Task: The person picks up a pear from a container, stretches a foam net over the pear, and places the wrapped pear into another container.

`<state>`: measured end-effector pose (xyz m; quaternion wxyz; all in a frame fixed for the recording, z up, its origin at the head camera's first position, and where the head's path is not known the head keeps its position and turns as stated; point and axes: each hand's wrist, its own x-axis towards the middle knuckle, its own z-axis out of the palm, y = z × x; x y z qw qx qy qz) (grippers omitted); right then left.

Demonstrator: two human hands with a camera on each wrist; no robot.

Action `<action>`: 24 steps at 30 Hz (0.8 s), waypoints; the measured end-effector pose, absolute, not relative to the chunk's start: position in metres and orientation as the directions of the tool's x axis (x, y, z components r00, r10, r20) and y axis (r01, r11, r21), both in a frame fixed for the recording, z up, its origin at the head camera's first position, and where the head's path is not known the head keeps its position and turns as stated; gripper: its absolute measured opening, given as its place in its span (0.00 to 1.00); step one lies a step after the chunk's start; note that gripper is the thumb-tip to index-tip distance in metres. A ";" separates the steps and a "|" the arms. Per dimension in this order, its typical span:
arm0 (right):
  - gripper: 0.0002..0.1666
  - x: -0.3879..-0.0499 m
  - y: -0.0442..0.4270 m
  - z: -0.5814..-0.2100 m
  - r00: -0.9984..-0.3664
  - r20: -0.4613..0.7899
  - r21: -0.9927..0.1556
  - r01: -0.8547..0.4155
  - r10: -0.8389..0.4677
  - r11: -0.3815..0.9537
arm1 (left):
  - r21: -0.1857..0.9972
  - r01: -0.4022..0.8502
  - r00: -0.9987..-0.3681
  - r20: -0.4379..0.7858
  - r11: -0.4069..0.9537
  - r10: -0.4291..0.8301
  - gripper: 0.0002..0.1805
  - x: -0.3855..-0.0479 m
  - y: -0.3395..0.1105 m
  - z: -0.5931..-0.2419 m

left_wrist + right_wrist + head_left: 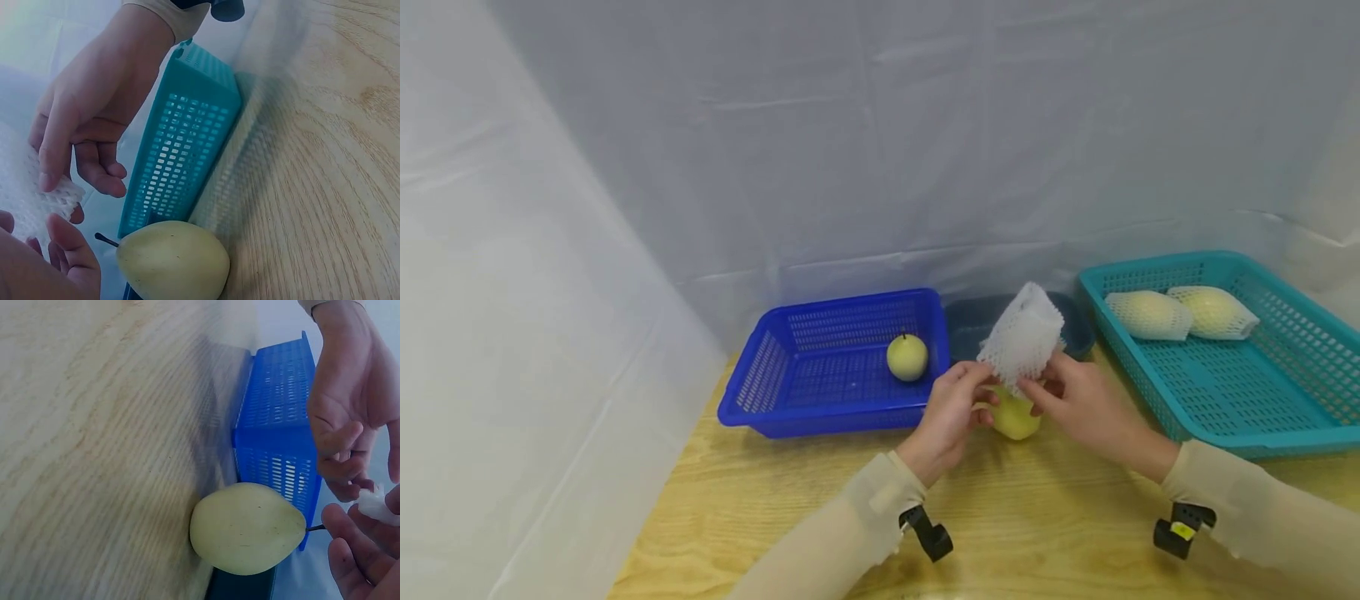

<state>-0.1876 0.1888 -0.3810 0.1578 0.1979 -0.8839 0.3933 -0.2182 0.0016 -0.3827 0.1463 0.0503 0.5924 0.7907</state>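
Note:
Both hands pinch a white foam net sleeve [1024, 333] by its lower edge, the left hand [951, 417] on one side and the right hand [1093, 408] on the other. Directly below the sleeve a bare yellow-green pear [1017, 418] stands on the wooden table, stem up. Neither hand appears to touch it. In the left wrist view the pear [175, 259] shows its dark stem close to the fingers. The right wrist view has the same pear [247, 528] beside the fingertips, with only a bit of the sleeve [375, 503] visible.
A blue basket [835, 421] at left holds one bare pear [907, 357]. On the right, a teal basket [1180, 417] contains two pears [1148, 315] in net sleeves. Behind the hands sits a dark teal tray [966, 321], partly hidden. White sheeting [880, 167] hangs behind the table [1015, 517].

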 end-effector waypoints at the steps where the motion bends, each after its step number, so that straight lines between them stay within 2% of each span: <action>1: 0.13 -0.187 0.189 -0.382 -0.876 0.427 -0.637 -0.468 -0.225 0.612 | 0.951 -0.169 -0.953 -0.091 -0.258 0.288 0.09 -0.219 0.002 -0.383; 10: 0.13 -0.184 0.188 -0.384 -0.884 0.402 -0.658 -0.461 -0.239 0.595 | 0.948 -0.163 -0.968 -0.099 -0.273 0.232 0.06 -0.223 0.007 -0.387; 14: 0.21 -0.185 0.189 -0.383 -0.883 0.388 -0.688 -0.468 -0.264 0.555 | 0.950 -0.167 -0.969 -0.109 -0.264 0.222 0.06 -0.224 0.007 -0.387; 15: 0.20 -0.185 0.189 -0.382 -0.886 0.380 -0.705 -0.463 -0.265 0.537 | 0.951 -0.167 -0.969 -0.109 -0.261 0.222 0.06 -0.224 0.007 -0.387; 19: 0.17 -0.186 0.188 -0.380 -0.921 0.306 -0.810 -0.385 -0.241 0.442 | 0.950 -0.161 -0.969 -0.102 -0.266 0.224 0.04 -0.225 0.009 -0.387; 24: 0.28 -0.188 0.187 -0.375 -0.962 0.146 -0.944 -0.205 -0.231 0.260 | 0.959 -0.151 -0.966 -0.092 -0.239 0.241 0.04 -0.222 0.012 -0.386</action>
